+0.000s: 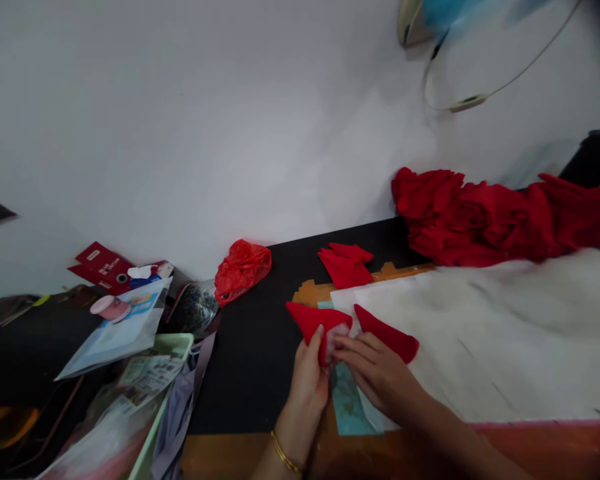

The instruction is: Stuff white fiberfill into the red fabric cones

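My left hand (310,373), with gold bangles on its wrist, is closed around a pointed red cloth piece (310,321). Some whitish, fluffy-looking material (336,337) shows at the near side of that cloth; its exact kind is unclear. The fingers of my right hand (375,367) are drawn together on this whitish material, and their tips are partly hidden. Just beyond my right hand lies a second pointed red cloth piece (386,333). Farther back on the black surface rests a small stack of red cloth pieces (347,265).
A long heap of red cloth (490,217) lies along the wall at right, behind a large white sheet (520,333). A red plastic bag (243,270) sits left of centre. At left stand a pale green basket (180,341) with packets, a pink-lidded jar (111,309) and a red box (103,267).
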Tool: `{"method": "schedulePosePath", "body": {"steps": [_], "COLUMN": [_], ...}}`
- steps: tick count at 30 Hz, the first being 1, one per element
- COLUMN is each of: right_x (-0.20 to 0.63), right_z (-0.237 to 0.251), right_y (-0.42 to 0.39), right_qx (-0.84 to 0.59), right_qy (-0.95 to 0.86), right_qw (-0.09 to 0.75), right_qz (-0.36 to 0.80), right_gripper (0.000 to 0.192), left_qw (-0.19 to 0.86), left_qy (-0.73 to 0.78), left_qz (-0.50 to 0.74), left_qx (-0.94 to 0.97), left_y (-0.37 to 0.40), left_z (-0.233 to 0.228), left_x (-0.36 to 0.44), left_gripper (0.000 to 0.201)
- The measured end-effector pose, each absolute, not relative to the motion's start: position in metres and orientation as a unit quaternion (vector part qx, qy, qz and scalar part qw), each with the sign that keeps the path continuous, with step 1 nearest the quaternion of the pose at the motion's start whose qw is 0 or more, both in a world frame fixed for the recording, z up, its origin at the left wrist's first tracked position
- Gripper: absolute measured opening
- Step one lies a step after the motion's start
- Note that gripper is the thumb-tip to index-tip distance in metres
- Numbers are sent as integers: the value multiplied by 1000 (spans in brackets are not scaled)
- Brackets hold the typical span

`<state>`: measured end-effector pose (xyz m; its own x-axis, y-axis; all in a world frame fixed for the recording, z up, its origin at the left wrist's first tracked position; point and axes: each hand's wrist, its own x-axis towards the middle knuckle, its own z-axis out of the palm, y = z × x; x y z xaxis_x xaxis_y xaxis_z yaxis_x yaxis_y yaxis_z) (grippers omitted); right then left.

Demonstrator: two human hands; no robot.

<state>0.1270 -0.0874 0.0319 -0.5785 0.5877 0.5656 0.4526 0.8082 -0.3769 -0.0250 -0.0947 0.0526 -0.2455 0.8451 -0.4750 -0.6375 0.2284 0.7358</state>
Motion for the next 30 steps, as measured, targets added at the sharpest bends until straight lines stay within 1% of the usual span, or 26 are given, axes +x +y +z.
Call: {"method": "schedulePosePath", "body": {"steps": [2, 3, 7, 10, 13, 16, 18, 21, 23, 25, 26, 28, 30], "right_x": [133, 134, 127, 127, 139, 151, 153, 148, 141, 132, 127, 115, 102], "right_z": [31, 31, 25, 18, 19, 29, 34, 29, 18, 8, 4, 0, -1], "right_y": [-89, -88, -83, -81, -79, -75, -71, -69, -70, -69, -68, -65, -61], "right_qx": [-331, -346, -357, -352, -375, -415, -420, -418, -417, -408, -398, -371, -349], "right_qy": [-857, -851, -866, -861, -815, -763, -757, -762, -766, -771, -774, -782, -794], "right_qw": [385, 388, 342, 338, 383, 429, 437, 427, 408, 379, 364, 347, 335], "right_qz": [86, 77, 79, 140, 219, 250, 246, 249, 268, 309, 331, 360, 367], "right_gripper": [40, 40, 39, 41, 30, 24, 23, 25, 32, 45, 52, 60, 56], "left_qw": [611, 612, 588, 579, 599, 598, 558, 427, 355, 324, 314, 298, 285], "left_qy": [487, 483, 480, 486, 510, 527, 547, 606, 631, 629, 622, 610, 606], "left_qz": [613, 612, 617, 607, 553, 516, 517, 495, 455, 425, 420, 421, 416], "left_qx": [115, 128, 208, 244, 275, 313, 349, 452, 519, 565, 581, 602, 615], "left_y": [-96, -97, -98, -99, -99, -101, -101, -103, -107, -111, -113, -116, -116], "left_z": [52, 52, 50, 47, 46, 43, 38, 30, 27, 27, 27, 26, 22], "left_x": [-24, -22, -15, -17, -27, -43, -56, -77, -87, -93, -93, -90, -86], "left_gripper": [38, 41, 51, 51, 53, 56, 55, 59, 66, 69, 66, 54, 40]}}
